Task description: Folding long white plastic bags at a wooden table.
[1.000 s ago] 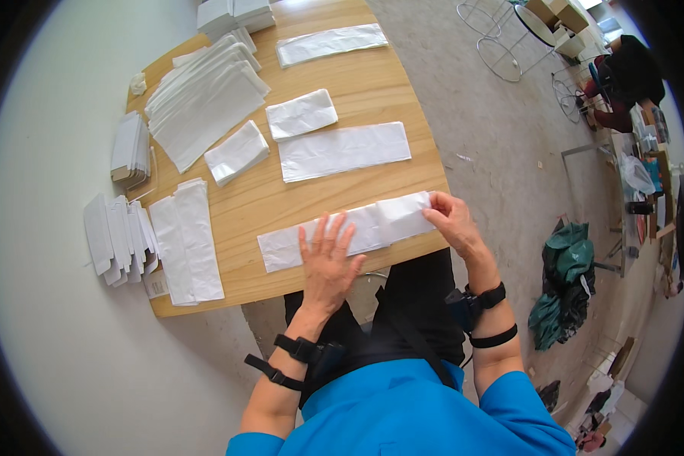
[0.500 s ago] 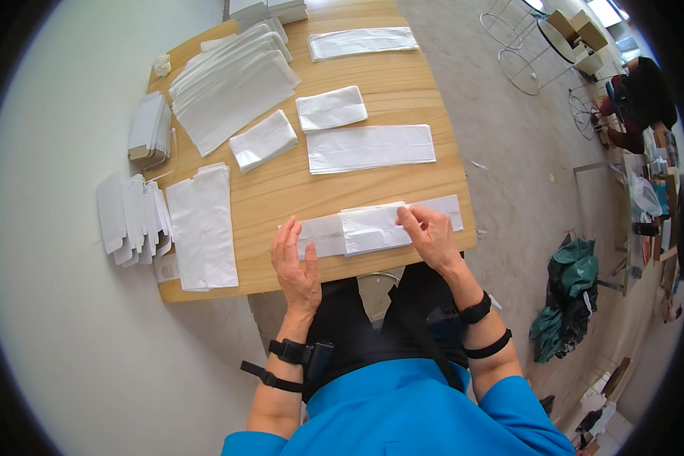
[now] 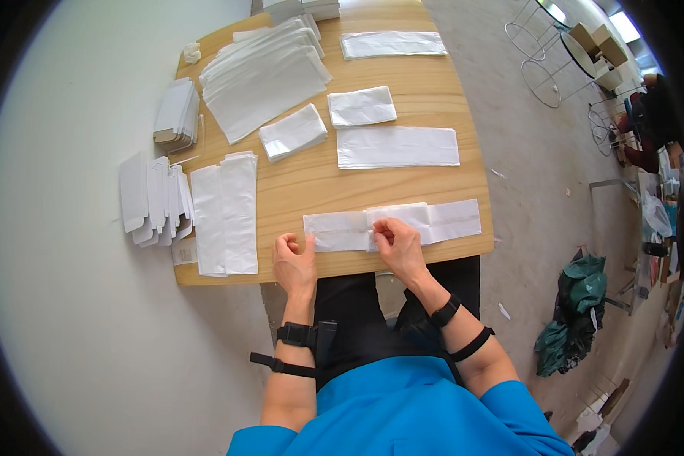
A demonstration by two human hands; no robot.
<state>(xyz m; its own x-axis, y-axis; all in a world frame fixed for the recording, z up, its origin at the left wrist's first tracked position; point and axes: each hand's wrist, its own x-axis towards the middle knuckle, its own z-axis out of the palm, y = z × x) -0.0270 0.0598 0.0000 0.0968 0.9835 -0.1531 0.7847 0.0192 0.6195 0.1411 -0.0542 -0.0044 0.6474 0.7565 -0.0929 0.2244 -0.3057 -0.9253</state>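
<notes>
At six o'clock on the wooden table [image 3: 296,190], right by its near edge, lies the long white paper strip [image 3: 391,226], stretched from nine towards three. Right hand [image 3: 397,245] sits on the middle of it, fingertips pinching a folded flap of the paper. Left hand [image 3: 295,262] is at the strip's nine o'clock end, loosely curled, fingertips touching the paper's edge, gripping nothing that I can make out. Up at twelve o'clock of the hands, a flat white sheet [image 3: 397,147], and beyond it two smaller folded pieces [image 3: 361,106]. Over at ten o'clock, a fanned stack of white sheets [image 3: 262,72]. At nine o'clock, a pair of long folded sheets [image 3: 225,213] hangs over the table's edge.
</notes>
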